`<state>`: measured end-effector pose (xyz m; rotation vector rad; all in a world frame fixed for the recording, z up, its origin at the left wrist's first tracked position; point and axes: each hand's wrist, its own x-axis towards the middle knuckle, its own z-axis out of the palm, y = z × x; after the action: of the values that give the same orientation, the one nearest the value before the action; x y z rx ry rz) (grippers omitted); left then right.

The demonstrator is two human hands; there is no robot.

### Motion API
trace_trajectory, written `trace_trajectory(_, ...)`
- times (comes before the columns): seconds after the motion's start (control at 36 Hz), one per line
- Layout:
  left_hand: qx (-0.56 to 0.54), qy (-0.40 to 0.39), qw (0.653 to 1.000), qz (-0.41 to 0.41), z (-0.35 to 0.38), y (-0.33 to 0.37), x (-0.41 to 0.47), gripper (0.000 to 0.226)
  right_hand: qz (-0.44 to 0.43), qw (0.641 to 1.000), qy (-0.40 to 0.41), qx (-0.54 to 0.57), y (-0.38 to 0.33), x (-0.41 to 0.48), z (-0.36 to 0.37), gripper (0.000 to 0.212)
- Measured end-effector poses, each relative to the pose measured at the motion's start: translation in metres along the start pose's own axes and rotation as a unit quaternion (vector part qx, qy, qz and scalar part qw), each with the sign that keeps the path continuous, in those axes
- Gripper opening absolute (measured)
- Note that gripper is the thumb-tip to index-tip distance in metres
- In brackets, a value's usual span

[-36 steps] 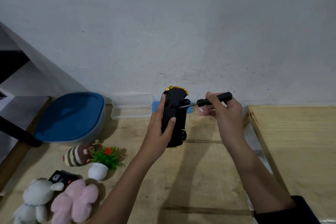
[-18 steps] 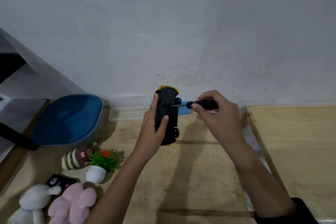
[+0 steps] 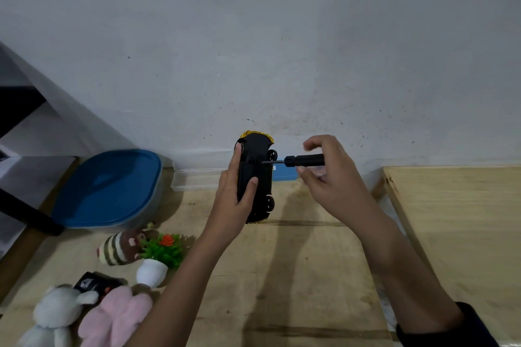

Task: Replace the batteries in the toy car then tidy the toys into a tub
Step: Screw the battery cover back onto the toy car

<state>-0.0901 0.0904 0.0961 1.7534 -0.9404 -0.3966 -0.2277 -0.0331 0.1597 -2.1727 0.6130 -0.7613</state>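
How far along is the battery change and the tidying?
Early. Done: the toy car is turned, underside facing the camera. In hand: the left hand grips it while the right hand pinches a screwdriver, tip against the underside. Left: no batteries show yet, and the plush toys and plant lie on the table beside the tub, its blue lid on.

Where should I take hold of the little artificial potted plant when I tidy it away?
Probably by its white pot, coming in from the right: the pot is the firm, rounded part and shows bare there, while the leaves are soft and the striped plush and pink plush crowd the left.
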Motion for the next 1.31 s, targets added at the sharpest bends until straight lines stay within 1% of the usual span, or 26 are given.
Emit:
trace_trajectory(0.08,0.004,-0.008,1.000,0.007,0.001,0.000,-0.002,0.062,0.030,0.999,0.010,0.033,-0.001,0.001,-0.001,0.019)
trace_trajectory(0.19,0.010,-0.004,1.000,0.007,0.000,-0.002,-0.001,0.063,0.003,1.000,0.017,0.021,-0.003,0.002,0.001,0.017)
trace_trajectory(0.25,0.014,-0.006,1.000,0.009,-0.001,-0.002,-0.002,0.063,0.014,0.999,0.025,0.027,-0.006,0.003,0.002,0.015)
trace_trajectory(0.31,0.015,-0.011,1.000,0.010,-0.002,-0.001,-0.003,0.063,0.029,0.999,0.037,0.027,-0.008,0.003,0.002,0.018)
trace_trajectory(0.42,0.010,-0.003,1.000,0.009,-0.003,-0.002,-0.004,0.063,0.022,0.999,0.037,0.019,-0.008,0.003,0.004,0.018)
trace_trajectory(0.5,0.010,-0.007,1.000,0.011,-0.005,-0.001,-0.004,0.063,0.051,0.995,0.058,0.056,-0.013,0.002,0.005,0.019)
trace_trajectory(0.58,0.014,-0.004,1.000,0.013,-0.007,0.000,-0.004,0.063,0.038,0.997,0.052,0.053,-0.013,0.001,0.008,0.017)
trace_trajectory(0.64,0.016,-0.001,1.000,0.013,-0.008,0.000,-0.003,0.063,0.031,0.998,0.046,0.044,-0.013,0.001,0.009,0.020)
trace_trajectory(0.75,0.016,0.001,1.000,0.016,-0.011,0.000,-0.004,0.063,0.054,0.993,0.084,0.064,-0.017,0.001,0.007,0.018)
trace_trajectory(0.78,0.016,0.002,1.000,0.016,-0.011,0.000,-0.004,0.063,0.049,0.993,0.083,0.064,-0.017,0.002,0.007,0.017)
trace_trajectory(0.83,0.016,0.002,1.000,0.017,-0.012,0.000,-0.005,0.063,0.025,0.998,0.053,0.036,-0.015,0.003,0.006,0.016)
trace_trajectory(0.89,0.020,0.003,1.000,0.018,-0.014,0.000,-0.005,0.063,0.012,0.999,0.026,0.026,-0.015,0.002,0.006,0.020)
trace_trajectory(0.97,0.025,0.001,0.999,0.025,-0.014,0.000,-0.005,0.062,0.037,0.997,0.035,0.058,-0.021,0.002,0.006,0.014)
trace_trajectory(1.03,0.027,0.001,0.999,0.027,-0.015,0.001,-0.005,0.062,0.046,0.996,0.036,0.067,-0.019,0.002,0.007,0.018)
trace_trajectory(1.14,0.022,0.008,0.999,0.029,-0.018,0.000,-0.005,0.063,0.044,0.998,0.002,0.038,-0.016,0.001,0.007,0.019)
trace_trajectory(1.22,0.024,0.007,0.999,0.031,-0.020,0.001,-0.005,0.063,0.064,0.995,0.012,0.077,-0.021,0.000,0.006,0.019)
trace_trajectory(1.31,0.026,0.012,0.999,0.031,-0.019,0.002,-0.006,0.063,0.038,0.997,-0.010,0.066,-0.020,-0.001,0.006,0.015)
